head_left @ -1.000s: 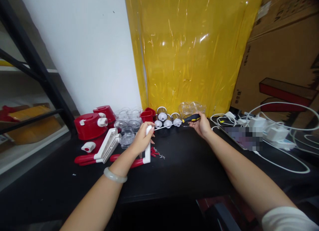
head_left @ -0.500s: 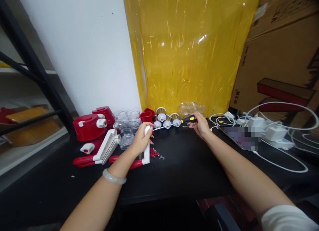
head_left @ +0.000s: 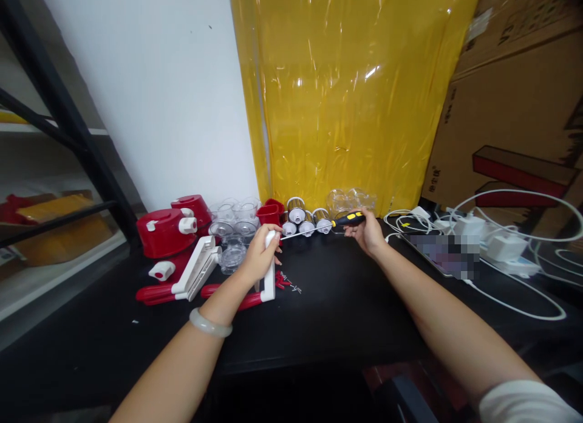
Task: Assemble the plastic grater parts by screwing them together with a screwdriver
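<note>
My left hand (head_left: 260, 253) is closed around the white arm of a crank handle (head_left: 269, 283); its red grip (head_left: 248, 301) points left, low over the table. A screwdriver (head_left: 350, 219) with a black and yellow handle lies in my right hand (head_left: 368, 233), fingers loosely around the handle end. Its long shaft runs left to the top of the white arm, where my left fingers hide the tip. Beside my left hand, several small red parts (head_left: 281, 281) and silver screws (head_left: 296, 288) lie on the table. More white-and-red crank handles (head_left: 197, 271) rest to the left.
Red housings (head_left: 160, 233) stand at the left, near clear plastic cups (head_left: 233, 256) and a red hopper (head_left: 270, 212). Metal grater drums (head_left: 321, 221) are grouped at the back. A tablet (head_left: 435, 254), white cables and chargers (head_left: 505, 247) occupy the right side of the black table (head_left: 346, 313).
My right fingers have loosened and shifted on the screwdriver handle, showing more of it. The left hand keeps its hold on the crank handle. The view has shifted slightly.
</note>
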Demonstrator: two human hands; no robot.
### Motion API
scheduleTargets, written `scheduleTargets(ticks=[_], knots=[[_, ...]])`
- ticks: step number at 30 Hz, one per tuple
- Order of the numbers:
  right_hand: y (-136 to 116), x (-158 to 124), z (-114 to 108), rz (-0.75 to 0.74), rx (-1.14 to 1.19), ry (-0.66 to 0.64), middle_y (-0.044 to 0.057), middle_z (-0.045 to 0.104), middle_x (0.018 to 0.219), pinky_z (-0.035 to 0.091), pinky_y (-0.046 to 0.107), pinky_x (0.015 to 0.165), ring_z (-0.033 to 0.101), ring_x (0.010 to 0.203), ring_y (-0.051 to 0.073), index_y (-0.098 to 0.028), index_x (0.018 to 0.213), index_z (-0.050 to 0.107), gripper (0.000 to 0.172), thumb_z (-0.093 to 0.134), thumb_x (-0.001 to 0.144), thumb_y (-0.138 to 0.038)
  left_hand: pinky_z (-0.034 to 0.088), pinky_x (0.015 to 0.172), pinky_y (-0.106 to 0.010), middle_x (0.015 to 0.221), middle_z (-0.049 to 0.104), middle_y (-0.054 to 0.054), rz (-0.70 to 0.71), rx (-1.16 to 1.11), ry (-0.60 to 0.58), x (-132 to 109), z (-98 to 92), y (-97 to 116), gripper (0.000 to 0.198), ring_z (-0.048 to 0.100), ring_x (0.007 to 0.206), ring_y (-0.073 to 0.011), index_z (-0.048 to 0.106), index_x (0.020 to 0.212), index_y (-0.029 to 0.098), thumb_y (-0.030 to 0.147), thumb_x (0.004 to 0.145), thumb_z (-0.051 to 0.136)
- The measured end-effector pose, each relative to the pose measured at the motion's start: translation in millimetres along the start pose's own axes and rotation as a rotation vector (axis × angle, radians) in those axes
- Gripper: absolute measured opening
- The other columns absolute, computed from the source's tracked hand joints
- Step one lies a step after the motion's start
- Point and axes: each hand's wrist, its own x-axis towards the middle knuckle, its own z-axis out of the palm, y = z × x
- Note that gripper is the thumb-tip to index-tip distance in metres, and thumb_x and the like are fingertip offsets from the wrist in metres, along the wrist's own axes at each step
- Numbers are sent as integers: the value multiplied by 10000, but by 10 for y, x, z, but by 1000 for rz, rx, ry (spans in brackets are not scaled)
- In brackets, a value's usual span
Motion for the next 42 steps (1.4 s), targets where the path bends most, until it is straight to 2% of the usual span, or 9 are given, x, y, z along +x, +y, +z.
scheduleTargets(ticks=[3,5,13,19,24,29,34,38,42], knots=[[7,6,4,-21,-5,9,-25,595,523,442,228,373,542,380,128,-204,856,546,198,566,817,-397,546,418,-247,846,525,-22,7,-17,6,1,-2,2,320,576,625,-135,554,1051,205,481,888,549],[16,7,9,-41,-8,13,-30,596,543,438,218,366,556,399,125,-202,853,553,192,608,786,-373,542,412,-234,894,526,-28,16,-39,7,0,-6,13,338,579,655,-131,548,1040,207,510,892,526],[39,-5,11,-130,-53,10,-65,556,516,372,176,289,519,351,96,-214,825,520,368,717,726,-509,535,403,-221,779,525,-3,17,-44,10,-4,-16,32,403,573,615,-129,543,1057,205,567,923,426],[32,-18,35,-147,-68,60,-74,523,453,340,168,271,472,314,86,-219,793,498,395,678,755,-568,550,414,-235,849,525,-21,28,12,-9,-6,-12,37,372,586,667,-135,549,1064,202,531,928,441],[30,-6,25,-146,-81,82,-58,530,432,340,186,279,468,296,98,-214,805,503,381,650,778,-564,548,415,-236,815,516,-19,23,18,-14,-12,-7,15,369,586,663,-143,551,1074,197,519,934,438],[7,9,-8,-72,-71,38,-9,624,509,420,239,345,573,358,157,-213,852,511,338,550,814,-547,556,420,-247,794,503,-10,24,25,-9,-14,-4,5,374,583,655,-143,544,1072,196,525,936,429],[28,27,-31,-98,-41,-28,-44,605,531,447,243,370,566,372,141,-218,852,513,274,634,741,-438,550,410,-246,779,496,-11,39,53,3,-18,-3,37,386,573,626,-139,546,1069,183,520,944,404],[55,33,-21,-86,-45,20,-56,576,524,442,214,352,564,394,124,-221,854,525,267,670,732,-409,547,409,-247,784,495,-16,47,69,3,-16,-5,60,372,575,633,-145,549,1064,181,503,947,403],[49,13,10,-113,-59,49,-67,563,522,414,188,312,543,379,106,-223,841,518,345,721,704,-465,549,406,-257,791,490,-21,53,81,5,-12,-10,59,365,572,644,-152,554,1067,179,490,951,400]])
